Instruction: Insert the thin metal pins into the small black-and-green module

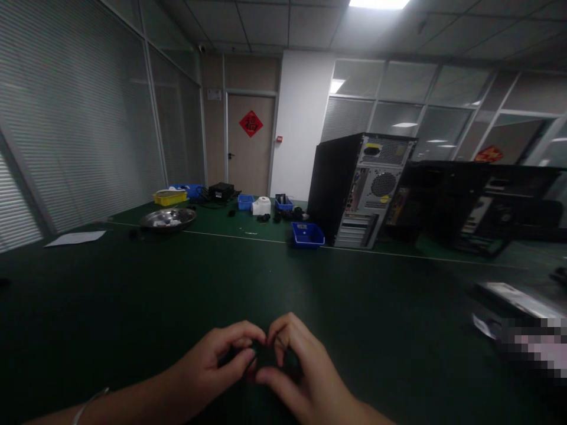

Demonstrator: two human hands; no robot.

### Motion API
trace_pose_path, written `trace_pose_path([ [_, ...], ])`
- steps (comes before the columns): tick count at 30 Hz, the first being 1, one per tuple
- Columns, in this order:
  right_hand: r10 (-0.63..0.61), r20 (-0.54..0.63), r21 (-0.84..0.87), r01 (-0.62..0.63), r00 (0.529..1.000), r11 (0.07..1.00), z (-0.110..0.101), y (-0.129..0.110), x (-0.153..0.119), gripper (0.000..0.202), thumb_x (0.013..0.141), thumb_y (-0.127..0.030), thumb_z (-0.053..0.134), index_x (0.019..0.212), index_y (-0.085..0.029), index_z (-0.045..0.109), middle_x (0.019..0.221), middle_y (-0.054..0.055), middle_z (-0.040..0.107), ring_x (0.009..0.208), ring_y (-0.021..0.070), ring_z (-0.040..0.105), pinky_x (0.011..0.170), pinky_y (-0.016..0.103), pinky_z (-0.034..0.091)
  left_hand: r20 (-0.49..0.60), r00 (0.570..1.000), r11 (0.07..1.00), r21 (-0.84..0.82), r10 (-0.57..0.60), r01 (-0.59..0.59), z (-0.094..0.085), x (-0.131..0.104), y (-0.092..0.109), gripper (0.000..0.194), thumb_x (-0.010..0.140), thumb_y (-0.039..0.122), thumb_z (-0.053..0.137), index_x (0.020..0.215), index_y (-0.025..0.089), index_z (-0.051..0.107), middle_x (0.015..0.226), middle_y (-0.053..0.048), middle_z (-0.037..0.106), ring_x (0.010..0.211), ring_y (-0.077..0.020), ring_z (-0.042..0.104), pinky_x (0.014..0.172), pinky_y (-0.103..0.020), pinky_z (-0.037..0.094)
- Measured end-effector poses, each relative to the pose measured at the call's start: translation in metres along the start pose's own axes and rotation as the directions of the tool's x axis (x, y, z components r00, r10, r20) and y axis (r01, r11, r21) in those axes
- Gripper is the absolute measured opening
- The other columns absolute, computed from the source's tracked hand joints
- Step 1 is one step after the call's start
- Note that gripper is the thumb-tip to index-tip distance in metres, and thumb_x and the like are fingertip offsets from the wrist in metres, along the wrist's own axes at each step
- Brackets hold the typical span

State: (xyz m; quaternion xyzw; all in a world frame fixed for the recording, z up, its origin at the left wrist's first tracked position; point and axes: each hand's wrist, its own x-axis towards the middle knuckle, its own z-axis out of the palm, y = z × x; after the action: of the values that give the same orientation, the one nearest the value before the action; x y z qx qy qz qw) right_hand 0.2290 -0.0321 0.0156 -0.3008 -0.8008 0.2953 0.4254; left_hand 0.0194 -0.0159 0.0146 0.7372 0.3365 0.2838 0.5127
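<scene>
Curling left hand and right hand at six o'clock, fingers narrow, perhaps for control; being unable to tell held thing; facing tray at twelve.

2 hands meet at the fingertips, fingers curled.

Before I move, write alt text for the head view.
Left hand and right hand are close together over a green table; anything between them is too dark to identify. Beyond stand a black computer tower, blue tray and metal bowl.
</scene>
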Motion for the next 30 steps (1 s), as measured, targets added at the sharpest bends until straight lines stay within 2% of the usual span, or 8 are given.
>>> trace_pose_path([
  [4, 0.013, -0.028, 0.001, -0.013, 1.000, 1.000, -0.002, -0.001, 0.001, 0.024, 0.088, -0.020, 0.065, 0.077, -0.022, 0.044, 0.091, 0.004, 0.059, 0.082, 0.0180, 0.057, 0.071, 0.026, 0.044, 0.018, 1.000, 0.997, -0.076, -0.003, 0.005, -0.003, 0.002, -0.007, 0.025, 0.095, 0.036, 0.054, 0.112, 0.020, 0.062, 0.077, 0.001, 0.063, 0.071, -0.0167, 0.059, 0.069, -0.029, 0.045],
  [7, 0.001, -0.034, 0.001, -0.001, 0.999, 1.000, -0.002, -0.002, 0.001, 0.021, 0.088, -0.019, 0.062, 0.078, -0.022, 0.045, 0.089, 0.003, 0.058, 0.080, 0.0177, 0.056, 0.071, 0.026, 0.044, 0.047, 0.999, 0.997, -0.076, 0.006, -0.002, -0.003, 0.002, -0.003, 0.022, 0.097, 0.032, 0.053, 0.114, 0.021, 0.061, 0.083, -0.001, 0.068, 0.076, -0.0177, 0.063, 0.073, -0.030, 0.047],
  [12, 0.022, -0.046, 0.000, -0.022, 0.999, 1.000, -0.003, -0.001, 0.001, 0.018, 0.090, -0.018, 0.057, 0.078, -0.022, 0.045, 0.086, 0.003, 0.057, 0.079, 0.0175, 0.055, 0.071, 0.027, 0.045, 0.104, 0.994, 0.970, 0.238, 0.028, -0.053, -0.001, -0.005, 0.018, 0.023, 0.093, 0.022, 0.059, 0.115, 0.026, 0.062, 0.114, -0.004, 0.070, 0.108, -0.0252, 0.062, 0.097, -0.038, 0.045],
  [16, 0.045, -0.074, 0.001, -0.045, 0.996, 0.999, -0.002, 0.001, 0.001, 0.018, 0.093, -0.018, 0.053, 0.078, -0.021, 0.045, 0.083, 0.002, 0.056, 0.077, 0.0166, 0.055, 0.072, 0.027, 0.045, 0.100, 0.995, 0.911, 0.407, 0.026, -0.064, 0.001, -0.010, 0.020, 0.032, 0.096, 0.028, 0.054, 0.128, 0.030, 0.058, 0.136, -0.007, 0.061, 0.136, -0.0321, 0.044, 0.116, -0.053, 0.026],
  [18, 0.074, -0.081, 0.000, -0.074, 0.994, 0.997, -0.001, 0.000, 0.001, 0.018, 0.094, -0.018, 0.053, 0.077, -0.021, 0.046, 0.080, 0.002, 0.056, 0.074, 0.0161, 0.054, 0.070, 0.026, 0.045, 0.097, 0.995, 0.893, 0.448, 0.006, -0.050, 0.002, -0.010, 0.017, 0.035, 0.099, 0.031, 0.050, 0.134, 0.032, 0.055, 0.148, -0.007, 0.052, 0.145, -0.0338, 0.031, 0.118, -0.061, 0.014],
  [20, 0.091, -0.078, -0.003, -0.092, 0.993, 0.996, -0.001, -0.001, 0.000, 0.017, 0.093, -0.018, 0.054, 0.077, -0.021, 0.047, 0.078, 0.001, 0.056, 0.072, 0.0158, 0.053, 0.069, 0.026, 0.045, 0.099, 0.995, 0.883, 0.466, 0.016, -0.060, 0.002, -0.009, 0.013, 0.035, 0.100, 0.034, 0.049, 0.134, 0.034, 0.055, 0.154, -0.005, 0.046, 0.147, -0.0335, 0.026, 0.119, -0.062, 0.011],
  [25, 0.106, -0.048, -0.021, -0.108, 0.993, 0.994, -0.003, -0.005, 0.000, 0.007, 0.092, -0.016, 0.056, 0.086, -0.019, 0.055, 0.083, 0.001, 0.060, 0.076, 0.0157, 0.057, 0.071, 0.025, 0.046, 0.001, 1.000, 0.909, 0.417, 0.019, -0.018, 0.004, -0.008, 0.013, 0.031, 0.098, 0.038, 0.052, 0.128, 0.031, 0.059, 0.153, -0.007, 0.045, 0.146, -0.0317, 0.029, 0.119, -0.057, 0.019],
  [30, 0.100, -0.069, -0.028, -0.102, 0.993, 0.994, -0.002, -0.006, -0.002, 0.005, 0.093, -0.015, 0.053, 0.096, -0.019, 0.055, 0.087, 0.002, 0.063, 0.079, 0.0175, 0.060, 0.074, 0.027, 0.049, -0.100, 0.989, 0.951, 0.300, 0.112, -0.078, 0.007, -0.010, 0.011, 0.027, 0.099, 0.036, 0.052, 0.123, 0.027, 0.059, 0.134, -0.008, 0.060, 0.130, -0.0271, 0.050, 0.113, -0.044, 0.035],
])
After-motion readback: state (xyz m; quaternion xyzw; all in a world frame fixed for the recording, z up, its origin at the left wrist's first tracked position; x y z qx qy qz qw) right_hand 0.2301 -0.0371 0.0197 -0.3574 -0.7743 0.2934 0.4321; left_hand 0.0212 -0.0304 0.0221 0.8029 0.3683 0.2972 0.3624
